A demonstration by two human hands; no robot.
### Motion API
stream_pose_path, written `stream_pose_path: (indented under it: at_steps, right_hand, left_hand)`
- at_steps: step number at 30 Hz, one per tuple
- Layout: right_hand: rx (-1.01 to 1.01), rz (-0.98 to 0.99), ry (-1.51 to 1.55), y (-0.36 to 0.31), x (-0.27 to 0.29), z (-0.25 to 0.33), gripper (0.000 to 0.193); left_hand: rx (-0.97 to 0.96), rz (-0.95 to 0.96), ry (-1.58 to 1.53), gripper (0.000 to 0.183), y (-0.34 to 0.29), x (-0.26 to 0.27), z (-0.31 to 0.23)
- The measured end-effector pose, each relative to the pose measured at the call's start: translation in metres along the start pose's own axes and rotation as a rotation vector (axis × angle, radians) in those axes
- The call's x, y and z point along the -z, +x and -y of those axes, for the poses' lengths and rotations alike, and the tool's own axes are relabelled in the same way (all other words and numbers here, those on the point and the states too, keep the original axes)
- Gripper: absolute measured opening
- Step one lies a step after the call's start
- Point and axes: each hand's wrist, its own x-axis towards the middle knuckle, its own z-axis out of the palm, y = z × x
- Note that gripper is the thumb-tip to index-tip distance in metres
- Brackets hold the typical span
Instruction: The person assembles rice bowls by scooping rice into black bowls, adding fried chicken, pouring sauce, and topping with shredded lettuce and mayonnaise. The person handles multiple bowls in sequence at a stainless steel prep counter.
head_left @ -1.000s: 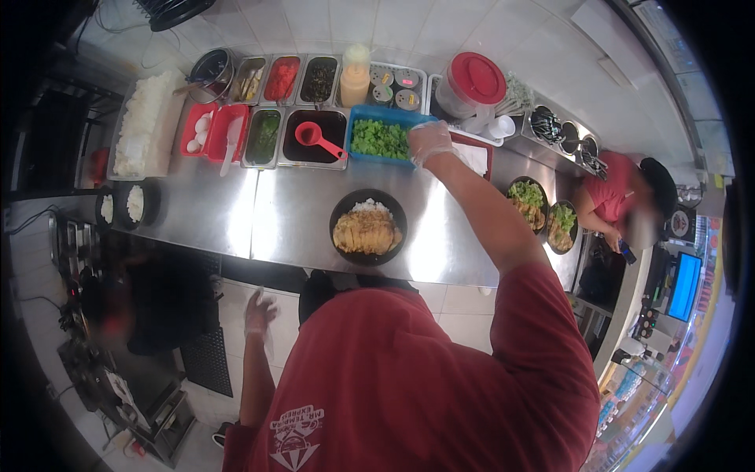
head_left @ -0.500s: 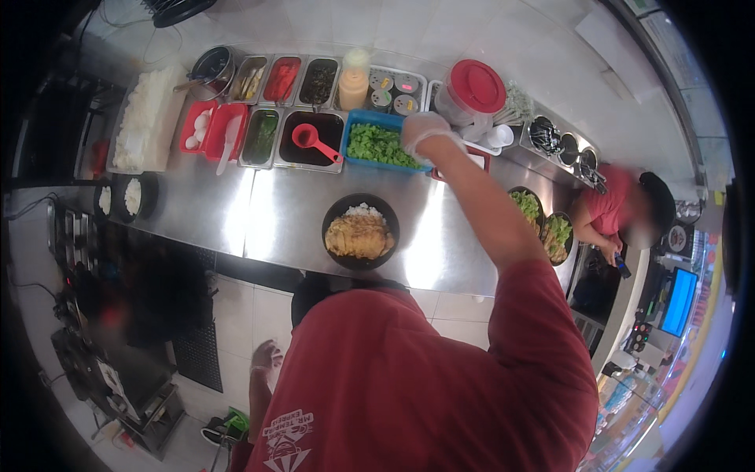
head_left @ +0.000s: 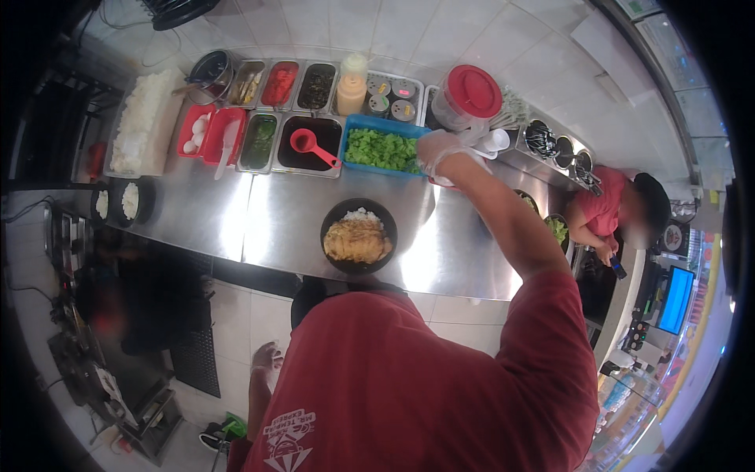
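My right hand (head_left: pixel 442 149), in a clear plastic glove, reaches to the right end of a blue tub (head_left: pixel 384 170) filled with chopped green lettuce (head_left: pixel 381 148). Its fingers are blurred, and I cannot make out whether anything is in them. Down at my side, over the floor, hangs my left hand (head_left: pixel 267 358), also gloved, its fingers loosely apart and nothing seen in it. On the steel counter in front of me stands a black bowl (head_left: pixel 359 267) of white rice (head_left: pixel 362 215) topped with a golden-brown fried cutlet (head_left: pixel 355 240).
Metal pans, one holding a red measuring scoop (head_left: pixel 307 144), line the back beside a squeeze bottle (head_left: pixel 352 93), shakers and a red-lidded container (head_left: pixel 474 92). A block of rice (head_left: pixel 149 118) sits left. Partly behind my right arm are bowls with lettuce (head_left: pixel 557 228); beyond works another person (head_left: pixel 602 200).
My right hand has shifted slightly right and down, to the tub's right end, uncovering more lettuce. My right forearm now covers more of the bowls at right. The left hand stays hanging.
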Motion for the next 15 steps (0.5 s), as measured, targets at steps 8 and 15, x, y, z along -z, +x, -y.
stream_pose_path:
  at_steps: [8,15]
  right_hand:
    - [0.008,-0.130,0.071,-0.001,-0.010,-0.010,0.021]
    - [-0.171,-0.102,0.009,0.015,0.004,-0.006,0.024]
  left_hand:
    - [0.081,-0.053,-0.348,0.041,0.011,0.009,-0.002]
    - [0.069,-0.010,-0.287,0.046,0.023,-0.003,0.002]
